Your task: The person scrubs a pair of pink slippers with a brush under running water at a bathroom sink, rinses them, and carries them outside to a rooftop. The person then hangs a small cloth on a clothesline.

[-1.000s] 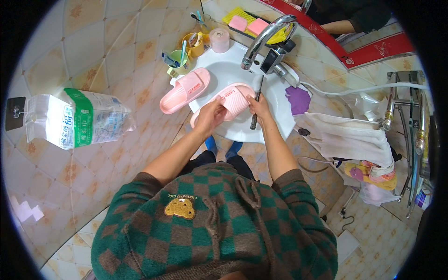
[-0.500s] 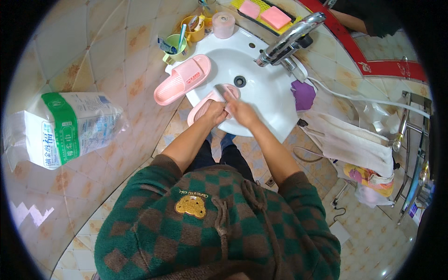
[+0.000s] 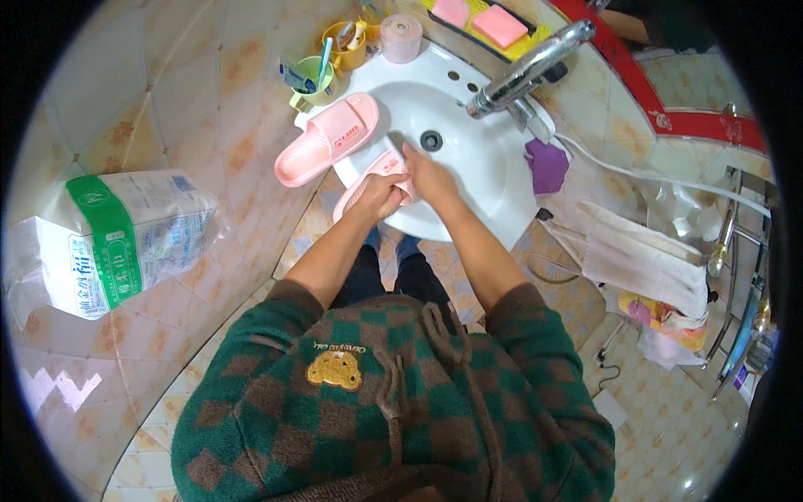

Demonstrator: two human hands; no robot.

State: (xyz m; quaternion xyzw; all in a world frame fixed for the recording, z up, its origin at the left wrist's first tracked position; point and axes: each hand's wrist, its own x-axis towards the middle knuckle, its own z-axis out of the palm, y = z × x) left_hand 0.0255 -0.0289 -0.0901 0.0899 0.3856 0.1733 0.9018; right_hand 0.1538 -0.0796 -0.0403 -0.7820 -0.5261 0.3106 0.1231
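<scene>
Over the near left part of the white washbasin (image 3: 493, 192), a pink slipper (image 3: 385, 165) is gripped at its side by my left hand (image 3: 386, 195), fingers closed around it. My right hand (image 3: 429, 176) is closed around a pale grey, flat-edged piece (image 3: 396, 142), possibly a brush; the fingers hide most of it. That piece lies against the slipper's strap end. The second pink slipper (image 3: 347, 124) rests on the basin's left rim, its toe toward the bowl.
A chrome faucet (image 3: 535, 67) leans over the basin beside a purple cloth (image 3: 547, 166). At the back left stand a green cup (image 3: 315, 84), a yellow cup (image 3: 351, 52) and a round pink container (image 3: 401, 38). Pink sponges (image 3: 499, 27) lie behind. A wrapped tissue pack (image 3: 125, 238) is at left.
My right hand has moved slightly down and right of the slipper, and the grey piece has shifted toward the strap's far edge. My left hand still holds the slipper.
</scene>
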